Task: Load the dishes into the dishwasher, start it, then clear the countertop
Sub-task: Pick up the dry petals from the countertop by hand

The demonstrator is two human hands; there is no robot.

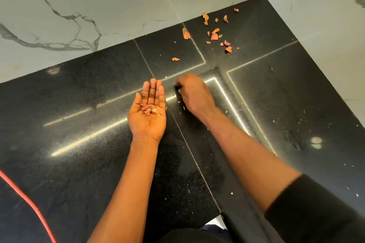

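Left hand (149,113) lies palm up on the counter (79,104), fingers straight and together, fully open. A small heap of pinkish scraps (149,108) sits loose in the palm, nothing gripped.

Right hand (194,94) just beside it, to its right, back of hand to camera, fingers curled down to the counter surface. Fingertips hidden under the hand, so cannot tell if it pinches anything. A few tiny bits lie on the counter right by its knuckles.

Counter is black speckled stone with seams and bright light streaks, running into a corner. Peels (214,36), orange-pink, dry and flaky, lie scattered in the far corner, well apart from both hands, one stray piece nearer, between the pile and the hands. White crumbs (335,124) dot the right side of the counter.

White marble wall (79,5) with grey veins behind and to the right. Red cable (25,195) crosses the lower left. Black sleeve (316,209) pushed up on the right forearm, left forearm bare
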